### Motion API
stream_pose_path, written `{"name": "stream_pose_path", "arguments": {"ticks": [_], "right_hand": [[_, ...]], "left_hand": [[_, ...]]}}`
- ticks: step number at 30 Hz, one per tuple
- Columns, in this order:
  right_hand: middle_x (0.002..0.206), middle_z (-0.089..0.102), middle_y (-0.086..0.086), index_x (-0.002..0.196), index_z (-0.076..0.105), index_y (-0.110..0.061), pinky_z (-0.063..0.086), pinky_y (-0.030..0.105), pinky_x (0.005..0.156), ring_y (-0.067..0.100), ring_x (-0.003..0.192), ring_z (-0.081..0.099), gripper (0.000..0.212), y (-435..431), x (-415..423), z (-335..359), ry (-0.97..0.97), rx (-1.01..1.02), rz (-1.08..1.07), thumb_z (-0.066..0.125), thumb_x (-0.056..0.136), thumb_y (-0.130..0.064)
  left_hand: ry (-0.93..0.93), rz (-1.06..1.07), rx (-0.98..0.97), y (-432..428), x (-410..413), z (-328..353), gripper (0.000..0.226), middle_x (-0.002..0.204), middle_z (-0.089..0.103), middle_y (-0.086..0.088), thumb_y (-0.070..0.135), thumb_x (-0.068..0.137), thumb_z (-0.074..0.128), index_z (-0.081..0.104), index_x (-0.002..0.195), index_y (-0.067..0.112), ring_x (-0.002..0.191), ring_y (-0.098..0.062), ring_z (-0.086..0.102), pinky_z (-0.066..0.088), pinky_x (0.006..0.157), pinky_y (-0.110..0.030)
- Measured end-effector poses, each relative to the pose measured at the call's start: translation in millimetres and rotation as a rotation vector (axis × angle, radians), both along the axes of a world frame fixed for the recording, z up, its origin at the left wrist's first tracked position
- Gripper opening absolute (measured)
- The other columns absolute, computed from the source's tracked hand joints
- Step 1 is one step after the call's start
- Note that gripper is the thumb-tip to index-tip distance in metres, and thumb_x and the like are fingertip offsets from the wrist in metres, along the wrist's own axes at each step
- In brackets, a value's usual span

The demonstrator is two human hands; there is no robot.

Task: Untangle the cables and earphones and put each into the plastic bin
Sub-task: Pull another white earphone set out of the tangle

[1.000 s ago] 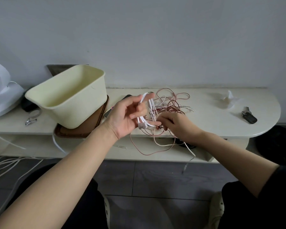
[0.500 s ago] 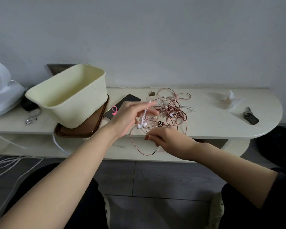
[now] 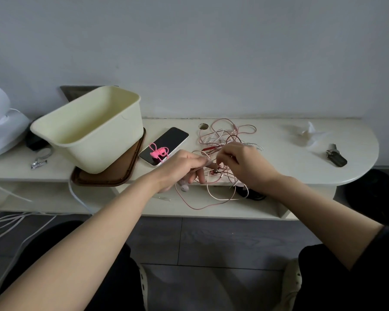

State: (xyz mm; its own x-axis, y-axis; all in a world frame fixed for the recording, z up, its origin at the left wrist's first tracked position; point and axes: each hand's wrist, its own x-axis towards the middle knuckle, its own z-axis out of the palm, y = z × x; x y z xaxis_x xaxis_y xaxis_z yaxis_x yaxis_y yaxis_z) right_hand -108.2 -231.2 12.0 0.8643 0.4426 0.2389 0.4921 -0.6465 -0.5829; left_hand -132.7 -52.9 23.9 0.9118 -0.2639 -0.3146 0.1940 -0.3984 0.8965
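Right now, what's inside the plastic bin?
Only bare inner walls of the plastic bin show; no cable or earphone is visible in it. Its near wall hides the bottom, so I cannot tell what lies there. The cable tangle lies outside on the shelf.

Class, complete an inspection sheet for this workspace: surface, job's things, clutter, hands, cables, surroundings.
Surface: cream shelf, rounded right end.
Job's things: plastic bin on brown tray, no cable visible inside; tangle right of phone; white earphones dangle below left hand.
Clutter: phone with pink tie on it, key fob, crumpled wrapper, nail clipper.
Hands: left hand pinches the earphone cord; right hand grips wires in the tangle.
Cables: pink, red, white strands knotted, loops over front edge; white cables on floor, left.
Surroundings: white fan left, grey wall, tiled floor.
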Motion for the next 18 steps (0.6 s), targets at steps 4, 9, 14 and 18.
{"name": "stream_pose_path", "arguments": {"ticks": [4, 9, 14, 18], "right_hand": [[0.078, 0.056, -0.002, 0.084, 0.066, -0.004, 0.033, 0.011, 0.063, 0.006, 0.066, 0.047, 0.019, -1, 3, 0, 0.003, 0.061, -0.020, 0.050, 0.094, -0.008], [0.071, 0.056, -0.006, 0.088, 0.066, -0.010, 0.034, 0.007, 0.059, 0.000, 0.060, 0.048, 0.018, 1, 3, -3, 0.082, 0.053, -0.027, 0.049, 0.096, -0.012], [0.065, 0.053, -0.009, 0.075, 0.055, -0.021, 0.037, 0.009, 0.059, -0.001, 0.056, 0.049, 0.026, 8, -3, -5, 0.208, 0.066, 0.065, 0.046, 0.095, -0.006], [0.069, 0.056, -0.008, 0.085, 0.066, -0.021, 0.038, 0.010, 0.063, 0.008, 0.061, 0.052, 0.026, 13, -8, -11, 0.273, 0.021, 0.094, 0.046, 0.097, -0.008]], "left_hand": [[0.079, 0.022, -0.241, -1, -1, 4, 0.042, 0.056, 0.058, 0.003, 0.024, 0.098, 0.043, 0.057, 0.068, -0.002, 0.051, -0.013, 0.039, 0.042, 0.048, -0.022], [0.098, 0.055, -0.520, 0, 1, 11, 0.041, 0.061, 0.053, 0.007, 0.029, 0.089, 0.046, 0.066, 0.107, -0.001, 0.045, -0.004, 0.029, 0.019, 0.051, -0.022], [0.161, 0.137, -0.782, 3, 4, 13, 0.038, 0.058, 0.043, 0.010, 0.033, 0.084, 0.049, 0.063, 0.112, 0.011, 0.040, -0.004, 0.029, 0.021, 0.039, -0.016], [0.157, 0.232, -0.945, 3, 8, 15, 0.033, 0.058, 0.045, 0.008, 0.031, 0.083, 0.050, 0.070, 0.100, 0.011, 0.038, -0.004, 0.030, 0.038, 0.039, -0.015]]}}
